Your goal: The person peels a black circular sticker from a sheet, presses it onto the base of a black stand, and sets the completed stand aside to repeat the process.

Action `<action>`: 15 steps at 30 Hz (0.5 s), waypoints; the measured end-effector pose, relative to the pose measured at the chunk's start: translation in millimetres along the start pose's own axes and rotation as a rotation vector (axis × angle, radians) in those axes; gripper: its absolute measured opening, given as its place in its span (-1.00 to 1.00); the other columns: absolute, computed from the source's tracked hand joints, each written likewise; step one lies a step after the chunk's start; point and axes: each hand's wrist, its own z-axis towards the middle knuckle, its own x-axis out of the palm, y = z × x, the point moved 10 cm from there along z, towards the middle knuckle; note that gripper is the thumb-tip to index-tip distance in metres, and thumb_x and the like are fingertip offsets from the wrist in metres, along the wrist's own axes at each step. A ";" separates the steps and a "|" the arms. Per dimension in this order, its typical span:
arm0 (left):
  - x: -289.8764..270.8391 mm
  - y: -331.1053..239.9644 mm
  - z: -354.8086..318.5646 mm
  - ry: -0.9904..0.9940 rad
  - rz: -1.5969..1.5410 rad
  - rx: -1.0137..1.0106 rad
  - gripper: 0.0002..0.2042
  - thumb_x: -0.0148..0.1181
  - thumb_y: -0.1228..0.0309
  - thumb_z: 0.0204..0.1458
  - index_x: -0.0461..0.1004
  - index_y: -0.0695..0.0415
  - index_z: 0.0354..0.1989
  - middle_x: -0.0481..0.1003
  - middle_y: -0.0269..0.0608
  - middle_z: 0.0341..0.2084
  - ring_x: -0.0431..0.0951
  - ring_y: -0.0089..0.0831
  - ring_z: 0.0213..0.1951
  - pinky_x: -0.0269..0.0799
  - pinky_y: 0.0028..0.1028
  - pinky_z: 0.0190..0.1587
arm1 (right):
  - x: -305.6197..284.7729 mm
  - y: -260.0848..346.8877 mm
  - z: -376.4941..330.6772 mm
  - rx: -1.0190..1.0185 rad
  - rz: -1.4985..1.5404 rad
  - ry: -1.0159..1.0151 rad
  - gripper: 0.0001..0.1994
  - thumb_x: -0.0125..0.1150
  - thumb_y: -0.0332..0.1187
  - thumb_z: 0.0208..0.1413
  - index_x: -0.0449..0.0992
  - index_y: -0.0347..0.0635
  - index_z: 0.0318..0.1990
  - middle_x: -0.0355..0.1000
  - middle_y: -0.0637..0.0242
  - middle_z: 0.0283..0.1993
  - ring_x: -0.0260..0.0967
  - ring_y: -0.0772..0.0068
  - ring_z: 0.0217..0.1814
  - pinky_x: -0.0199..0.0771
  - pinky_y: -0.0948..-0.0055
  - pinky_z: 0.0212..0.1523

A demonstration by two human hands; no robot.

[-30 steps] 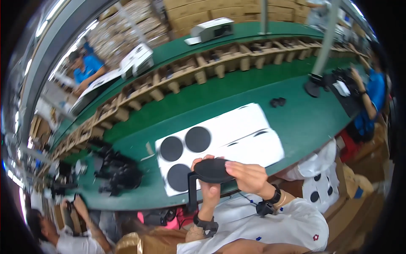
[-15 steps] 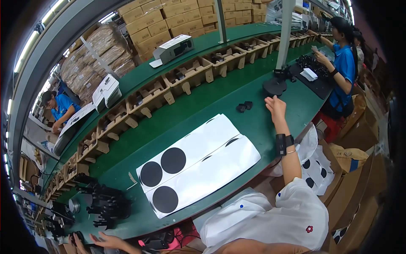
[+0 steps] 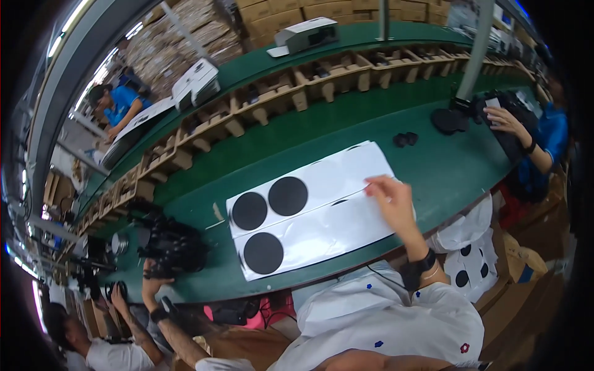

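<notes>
A white backing sheet (image 3: 322,230) lies on the green bench before me, with 3 black round stickers (image 3: 249,211) at its left end. Small dark slivers show along its fold and far edge. My right hand (image 3: 396,205) is over the sheet's right part, fingers loosely bent and parted, with nothing visible in them. To the left, my left hand (image 3: 151,283) reaches the near side of a pile of black plastic parts (image 3: 176,247); its fingertips are partly hidden there, so a hold cannot be made out. Flat black round pieces (image 3: 450,121) lie at the far right.
Small black parts (image 3: 405,139) sit beyond the sheet. A row of cardboard trays (image 3: 269,96) runs along the far side. A metal post (image 3: 476,52) stands at right. One co-worker's hand (image 3: 508,120) is at right; another's hand (image 3: 117,298) is beside a black ring at left.
My right hand has come back from the black round pieces to above the sheet. My left hand has moved forward to the black parts pile. The view has turned.
</notes>
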 end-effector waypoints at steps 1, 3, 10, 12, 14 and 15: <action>-8.1 17.9 -3.4 -0.015 0.036 0.026 -0.05 0.53 0.48 -0.58 0.11 0.36 0.12 0.29 -0.07 -0.06 0.29 -0.26 0.00 0.27 -0.39 0.03 | 29.4 24.9 -10.0 -0.056 -0.053 0.055 -0.83 0.07 -0.51 0.08 0.49 -0.37 -0.19 0.51 0.21 -0.35 0.46 0.46 -0.33 0.45 0.52 -0.23; -20.7 -1.5 -7.1 -0.045 0.012 -0.075 -0.08 0.49 0.49 -0.53 0.10 0.34 0.14 0.29 -0.09 -0.05 0.31 -0.28 -0.02 0.27 -0.40 0.03 | 85.7 54.4 -33.3 -0.164 -0.043 0.220 -0.81 0.07 -0.55 0.03 0.49 -0.33 -0.18 0.48 0.14 -0.29 0.45 0.29 -0.21 0.44 0.45 -0.17; -31.6 -35.3 -112.8 -0.822 -0.559 -0.203 -0.21 0.24 0.57 -0.18 -0.08 0.25 0.25 0.14 -0.02 0.09 0.24 -0.27 0.02 0.15 -0.41 0.10 | 233.7 94.4 -75.4 -0.463 -0.185 0.521 -0.61 0.02 -0.62 -0.13 0.38 -0.35 -0.04 0.34 0.08 -0.01 0.21 0.09 0.16 0.28 0.23 0.06; -10.0 -81.9 -138.7 -0.845 -0.758 -0.087 -0.26 0.22 0.49 -0.24 0.08 0.14 0.24 0.32 -0.17 -0.06 0.41 -0.37 -0.16 0.29 -0.46 -0.04 | 261.5 101.9 -82.5 -0.583 -0.357 0.529 -0.56 -0.01 -0.60 -0.12 0.33 -0.35 0.02 0.30 0.09 0.06 0.17 0.10 0.20 0.22 0.19 0.12; 28.9 -156.5 -137.1 -0.680 -0.892 -0.087 -0.27 0.19 0.45 -0.21 0.09 0.09 0.26 0.34 -0.18 -0.04 0.43 -0.39 -0.16 0.30 -0.46 -0.05 | 273.6 101.9 -86.5 -0.588 -0.360 0.563 -0.56 -0.03 -0.60 -0.11 0.31 -0.34 0.04 0.28 0.09 0.07 0.15 0.10 0.21 0.18 0.18 0.15; 52.1 -185.6 -125.9 -0.549 -0.912 -0.069 -0.26 0.20 0.47 -0.22 0.09 0.08 0.26 0.32 -0.18 -0.03 0.41 -0.37 -0.14 0.30 -0.46 -0.04 | 276.5 96.6 -87.1 -0.578 -0.384 0.579 -0.55 -0.05 -0.59 -0.09 0.30 -0.33 0.06 0.27 0.08 0.09 0.14 0.10 0.22 0.15 0.17 0.18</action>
